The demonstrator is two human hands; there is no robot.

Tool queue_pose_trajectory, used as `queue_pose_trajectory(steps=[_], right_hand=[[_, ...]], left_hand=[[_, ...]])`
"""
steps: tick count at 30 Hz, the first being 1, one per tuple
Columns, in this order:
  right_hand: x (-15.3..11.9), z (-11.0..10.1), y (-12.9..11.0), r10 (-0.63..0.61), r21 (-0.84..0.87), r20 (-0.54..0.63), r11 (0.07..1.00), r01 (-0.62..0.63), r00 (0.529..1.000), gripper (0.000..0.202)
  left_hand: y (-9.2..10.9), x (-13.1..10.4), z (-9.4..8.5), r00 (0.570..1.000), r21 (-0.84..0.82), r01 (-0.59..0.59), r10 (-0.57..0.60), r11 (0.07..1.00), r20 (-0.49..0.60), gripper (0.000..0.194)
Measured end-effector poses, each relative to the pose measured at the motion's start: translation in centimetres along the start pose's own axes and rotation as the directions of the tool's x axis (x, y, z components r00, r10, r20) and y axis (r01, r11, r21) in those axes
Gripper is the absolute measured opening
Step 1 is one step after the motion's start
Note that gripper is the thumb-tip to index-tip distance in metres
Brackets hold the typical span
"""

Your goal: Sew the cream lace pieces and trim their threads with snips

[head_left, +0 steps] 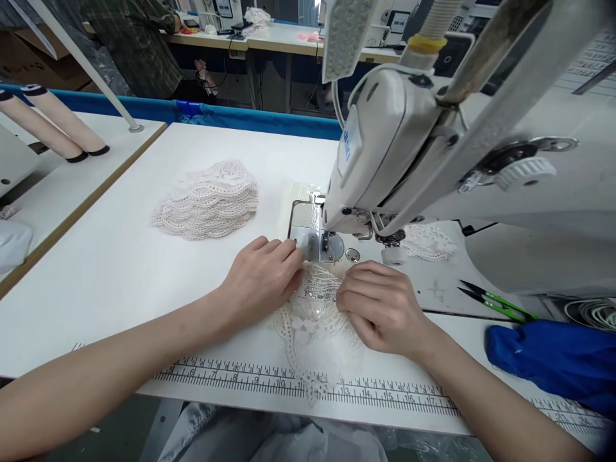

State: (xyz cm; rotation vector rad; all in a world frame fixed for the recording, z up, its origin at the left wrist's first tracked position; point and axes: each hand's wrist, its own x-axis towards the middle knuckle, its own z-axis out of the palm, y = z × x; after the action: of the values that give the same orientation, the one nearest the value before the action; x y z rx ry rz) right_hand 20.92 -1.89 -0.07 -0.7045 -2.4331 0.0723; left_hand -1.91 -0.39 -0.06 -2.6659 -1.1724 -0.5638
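In front of the needle plate, a piece of white lace (317, 327) lies on the table and hangs toward its front edge. My left hand (264, 273) is closed on the lace's left side, fingertips turned inward and partly hidden. On the right side my right hand (380, 305) pinches the same lace with curled fingers. The sewing machine (380, 141) stands just beyond both hands, its presser foot (330, 242) close to the lace's far edge. A stack of lace pieces (212, 200) lies to the left of the machine.
Green-handled thread snips (498, 303) and a blue cloth (553, 359) lie at the right. More lace (428, 242) rests behind the needle. A printed ruler (231, 375) runs along the front edge. A person in a plaid shirt (129, 45) is at the back left.
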Motion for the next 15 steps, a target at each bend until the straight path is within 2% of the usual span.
queue_pose_trajectory(steps=[4,7,9,11,13,15], right_hand=[[0.0,0.2,-0.3,0.092,-0.033,-0.022,0.995,-0.092,0.996,0.02],[0.3,0.5,-0.5,0.223,-0.044,-0.055,0.973,-0.226,0.973,0.017],[0.4,0.6,-0.7,0.368,0.076,-0.037,0.928,-0.364,0.929,0.023],[0.5,0.7,-0.8,0.498,0.262,0.032,0.833,-0.488,0.866,0.021],[0.6,0.5,-0.8,0.587,0.413,0.114,0.706,-0.575,0.802,0.016],[0.8,0.4,-0.9,0.628,0.508,0.175,0.602,-0.616,0.758,0.014]], left_hand=[[0.0,-0.1,-0.1,1.0,-0.095,0.025,-0.026,0.995,-0.007,0.017],[0.2,0.0,-0.3,0.998,-0.183,0.015,-0.027,0.983,-0.065,0.016],[0.6,0.1,-0.4,0.99,-0.235,-0.033,0.0,0.971,-0.14,0.014],[1.0,0.1,-0.5,0.981,-0.307,-0.076,0.016,0.949,-0.194,0.012],[1.2,0.2,-0.7,0.984,-0.417,-0.053,-0.023,0.907,-0.176,0.011],[1.3,0.3,-0.9,0.989,-0.54,0.052,-0.118,0.84,-0.088,0.008]])
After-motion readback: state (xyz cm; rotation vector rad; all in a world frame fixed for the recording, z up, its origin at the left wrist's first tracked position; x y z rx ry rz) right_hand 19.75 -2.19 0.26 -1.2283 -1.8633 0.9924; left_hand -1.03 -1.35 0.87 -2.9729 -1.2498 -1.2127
